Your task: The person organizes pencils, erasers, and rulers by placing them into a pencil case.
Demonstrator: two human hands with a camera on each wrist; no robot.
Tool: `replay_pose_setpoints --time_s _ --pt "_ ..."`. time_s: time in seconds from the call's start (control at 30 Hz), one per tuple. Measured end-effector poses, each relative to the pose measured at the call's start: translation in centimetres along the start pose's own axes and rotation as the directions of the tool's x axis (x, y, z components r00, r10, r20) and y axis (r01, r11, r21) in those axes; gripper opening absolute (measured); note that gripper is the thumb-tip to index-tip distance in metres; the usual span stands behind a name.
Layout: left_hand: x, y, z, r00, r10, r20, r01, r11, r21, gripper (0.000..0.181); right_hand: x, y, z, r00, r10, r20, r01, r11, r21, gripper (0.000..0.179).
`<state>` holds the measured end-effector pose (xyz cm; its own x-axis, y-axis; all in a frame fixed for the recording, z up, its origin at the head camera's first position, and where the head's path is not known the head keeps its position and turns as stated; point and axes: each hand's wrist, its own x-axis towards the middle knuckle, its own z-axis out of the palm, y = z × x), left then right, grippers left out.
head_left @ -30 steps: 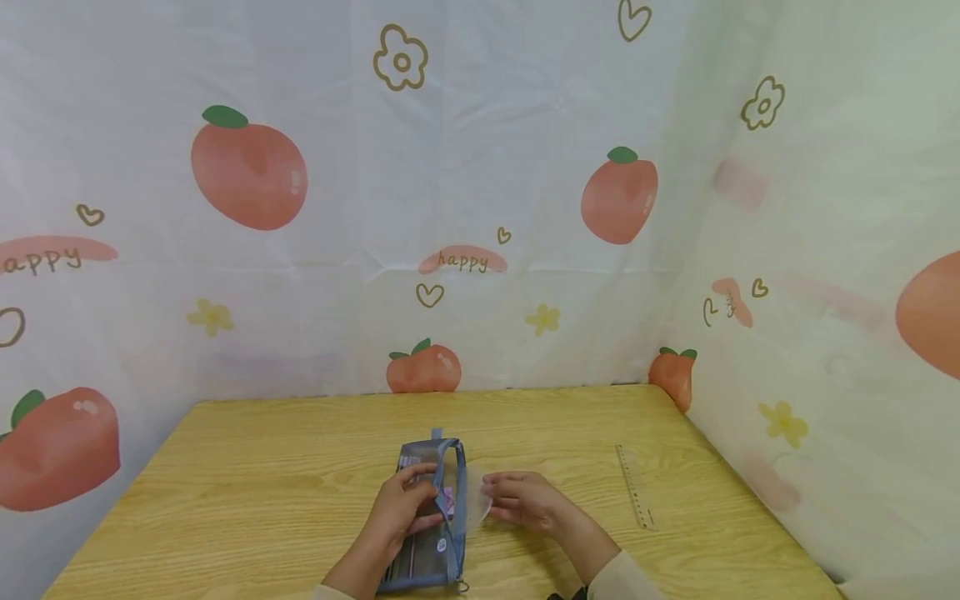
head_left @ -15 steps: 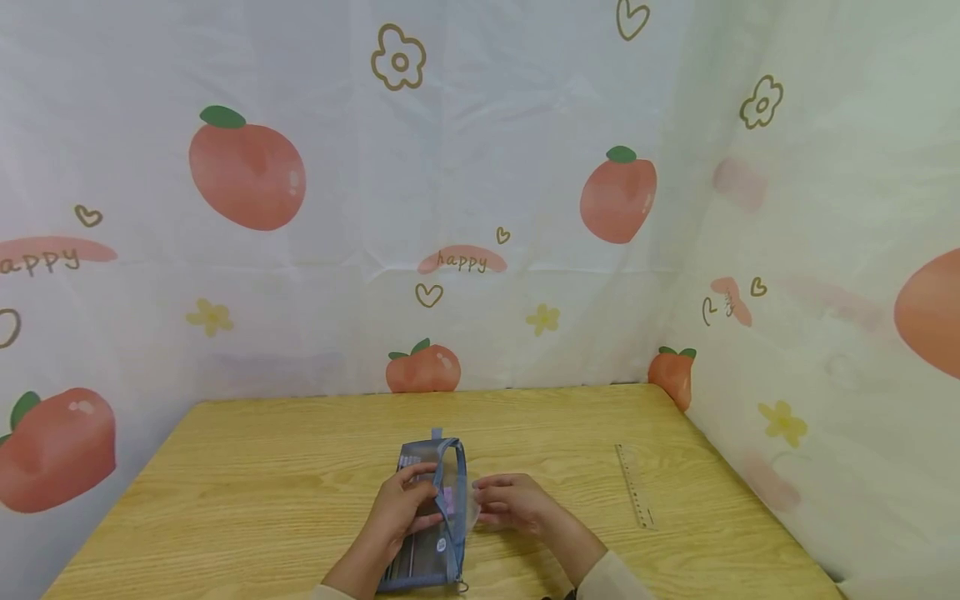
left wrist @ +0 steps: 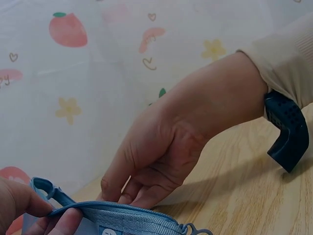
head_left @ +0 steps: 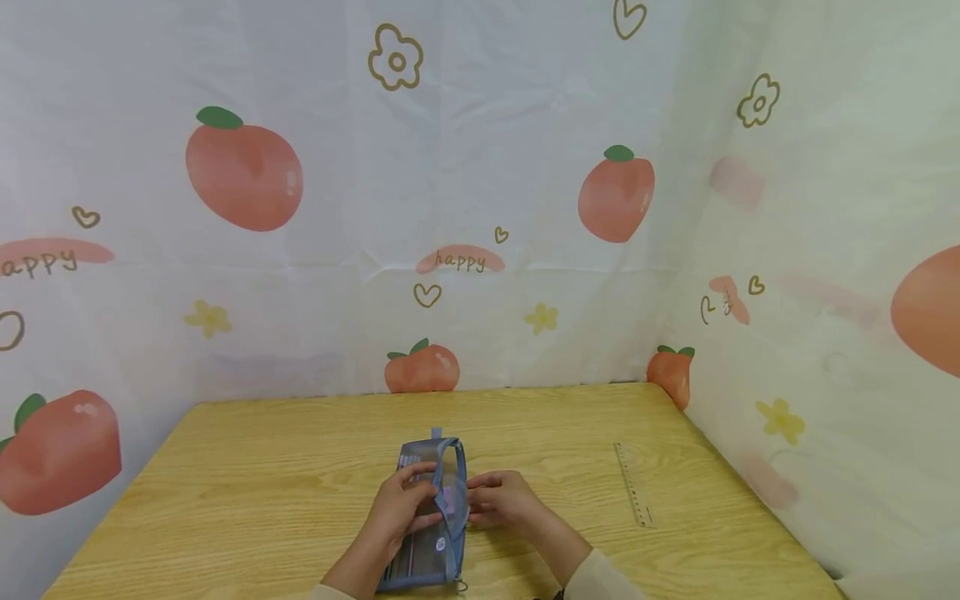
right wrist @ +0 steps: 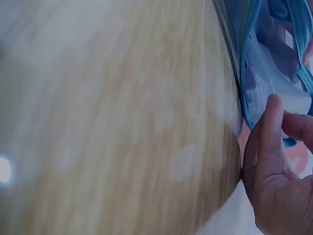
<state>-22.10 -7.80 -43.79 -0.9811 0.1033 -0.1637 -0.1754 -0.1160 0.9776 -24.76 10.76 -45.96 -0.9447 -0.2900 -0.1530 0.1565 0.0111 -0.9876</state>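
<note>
A blue-edged see-through mesh pencil case (head_left: 420,556) lies on the table with its zip opening facing right. My left hand (head_left: 401,506) pinches the near rim of that opening, also seen in the left wrist view. My right hand (head_left: 506,502) is at the mouth of the case, its thumb and fingertips pinching the edge of a clear, round-edged plastic protractor (right wrist: 288,95). Most of the protractor is within the opening. Through the mesh shows a small pink item (head_left: 448,498); its kind is unclear.
A clear ruler (head_left: 635,486) lies on the wooden table (head_left: 300,467) to the right of my right hand. Fruit-printed white curtain (head_left: 495,125) hangs behind the table and along its sides. A zip pull (left wrist: 195,229) sticks out at the case's near end.
My right hand has moved left toward the case, pushing the protractor from outside the opening into it. The left hand and the case have stayed in place.
</note>
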Motion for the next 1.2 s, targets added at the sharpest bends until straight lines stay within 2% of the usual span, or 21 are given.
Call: replay_pose_setpoints --time_s 0.3,0.5,0.6,0.7,0.77,0.83,0.9,0.93,0.97,1.07,1.17,1.2 --pt "0.0 0.1 -0.1 1.000 -0.003 -0.001 0.003 1.000 0.008 0.044 0.0 -0.3 0.9 1.000 0.015 0.014 -0.016 1.000 0.020 0.030" --pt "0.0 0.0 -0.1 1.000 -0.004 -0.005 0.004 1.000 0.009 0.044 -0.2 -0.4 1.1 0.999 0.008 0.032 -0.008 1.000 -0.019 0.028" --pt "0.0 -0.1 -0.1 1.000 0.000 -0.004 0.000 1.000 0.005 0.044 -0.4 -0.6 0.7 0.999 -0.021 0.031 0.023 0.996 -0.087 0.026" --pt "-0.1 -0.1 0.0 1.000 0.002 -0.005 -0.002 1.000 0.000 0.044 -0.7 -1.1 -0.5 0.995 -0.094 0.028 0.098 0.967 -0.235 0.025" --pt "-0.1 -0.1 0.1 1.000 0.001 -0.006 -0.001 1.000 -0.003 0.045 -0.9 -1.6 -1.9 0.988 -0.156 0.011 0.149 0.914 -0.378 0.023" --pt "0.0 0.0 0.2 1.000 -0.003 -0.005 0.003 1.000 -0.003 0.045 -1.1 -2.0 -3.9 0.978 -0.209 -0.014 0.171 0.832 -0.528 0.022" --pt "0.0 0.0 0.3 1.000 -0.003 -0.002 0.003 1.000 -0.005 0.045 -1.2 -2.5 -6.0 0.968 -0.245 -0.063 0.142 0.735 -0.663 0.020" --pt "0.0 0.1 0.3 1.000 -0.002 0.000 0.002 1.000 -0.006 0.045 -1.2 -2.9 -7.2 0.964 -0.249 -0.096 0.105 0.684 -0.722 0.020" --pt "0.1 0.1 0.3 1.000 -0.001 0.003 0.001 1.000 -0.006 0.045 -1.3 -3.2 -8.4 0.958 -0.258 -0.125 0.064 0.619 -0.782 0.020" --pt "0.2 0.0 0.3 1.000 0.001 0.006 -0.001 1.000 -0.008 0.045 -1.4 -4.2 -11.9 0.941 -0.241 -0.239 -0.113 0.443 -0.890 0.021" --pt "0.3 -0.1 0.1 1.000 -0.001 0.000 0.001 1.000 -0.005 0.045 -1.9 -5.0 -14.9 0.920 -0.191 -0.343 -0.273 0.317 -0.908 0.014" --pt "0.4 -0.2 0.1 1.000 -0.001 -0.002 0.001 1.000 -0.004 0.045 -2.1 -5.2 -15.8 0.911 -0.167 -0.377 -0.318 0.299 -0.900 0.013"
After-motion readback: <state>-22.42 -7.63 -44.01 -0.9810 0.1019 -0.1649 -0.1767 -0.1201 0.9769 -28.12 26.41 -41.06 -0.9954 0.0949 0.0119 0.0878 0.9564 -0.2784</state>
